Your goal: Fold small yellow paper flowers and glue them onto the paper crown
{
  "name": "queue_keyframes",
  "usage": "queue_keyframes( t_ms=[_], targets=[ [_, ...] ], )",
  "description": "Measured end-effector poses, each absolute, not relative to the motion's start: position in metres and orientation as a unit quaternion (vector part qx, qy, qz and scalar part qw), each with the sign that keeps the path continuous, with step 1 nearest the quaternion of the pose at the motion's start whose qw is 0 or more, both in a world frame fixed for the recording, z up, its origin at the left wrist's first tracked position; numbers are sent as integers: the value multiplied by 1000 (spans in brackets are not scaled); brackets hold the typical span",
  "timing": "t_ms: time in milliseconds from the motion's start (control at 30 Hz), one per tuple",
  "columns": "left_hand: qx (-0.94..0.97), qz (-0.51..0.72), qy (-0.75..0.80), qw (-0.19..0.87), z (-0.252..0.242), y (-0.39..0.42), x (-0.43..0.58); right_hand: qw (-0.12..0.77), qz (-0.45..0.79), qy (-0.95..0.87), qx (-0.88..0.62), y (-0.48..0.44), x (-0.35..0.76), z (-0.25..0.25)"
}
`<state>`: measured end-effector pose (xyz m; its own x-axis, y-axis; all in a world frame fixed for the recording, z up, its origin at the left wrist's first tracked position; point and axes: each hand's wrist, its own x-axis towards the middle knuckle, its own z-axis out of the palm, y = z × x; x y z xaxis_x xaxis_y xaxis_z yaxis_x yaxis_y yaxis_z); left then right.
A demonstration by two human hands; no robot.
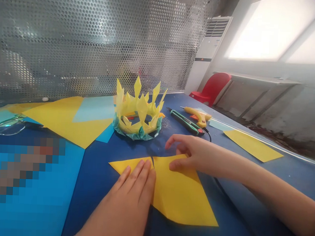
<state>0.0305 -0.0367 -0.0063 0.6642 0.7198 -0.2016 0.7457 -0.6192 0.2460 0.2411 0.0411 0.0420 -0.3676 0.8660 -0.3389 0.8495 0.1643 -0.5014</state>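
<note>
My left hand (135, 186) lies flat, its fingers stretched over the left part of some yellow paper (182, 195). A dark gap runs down the paper beside my fingertips; whether the two parts are fully separate is hidden under the hand. My right hand (183, 152) is at the top edge of the right part, thumb over the paper, the other fingers bent and apart from the thumb. Just beyond both hands stands a yellow paper crown (142, 110) with tall diamond-shaped points and a crinkled teal band round its base.
A green-and-black tool (186, 122) and a yellow glue gun (199, 116) with a black cord lie right of the crown. Yellow sheets (66, 121), a blue sheet (51, 204) and glasses (9, 125) are at left. Perforated metal (98, 42) stands behind; a red chair (213, 87) is beyond the table.
</note>
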Motion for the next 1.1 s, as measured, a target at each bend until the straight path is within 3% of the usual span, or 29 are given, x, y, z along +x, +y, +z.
queue_keyframes(
  t_ms=[233,733,900,1100],
  targets=[
    [921,-11,379,94,-20,-38,24,14,327,-768,-551,44,243,40],
    [927,-7,364,94,-24,-36,18,-15,301,-753,-585,51,249,45],
    [904,32,419,85,-22,-37,18,-6,431,-707,-560,53,250,44],
    [916,-23,390,93,-9,-33,23,-1,433,-719,-544,52,250,44]
  ],
)
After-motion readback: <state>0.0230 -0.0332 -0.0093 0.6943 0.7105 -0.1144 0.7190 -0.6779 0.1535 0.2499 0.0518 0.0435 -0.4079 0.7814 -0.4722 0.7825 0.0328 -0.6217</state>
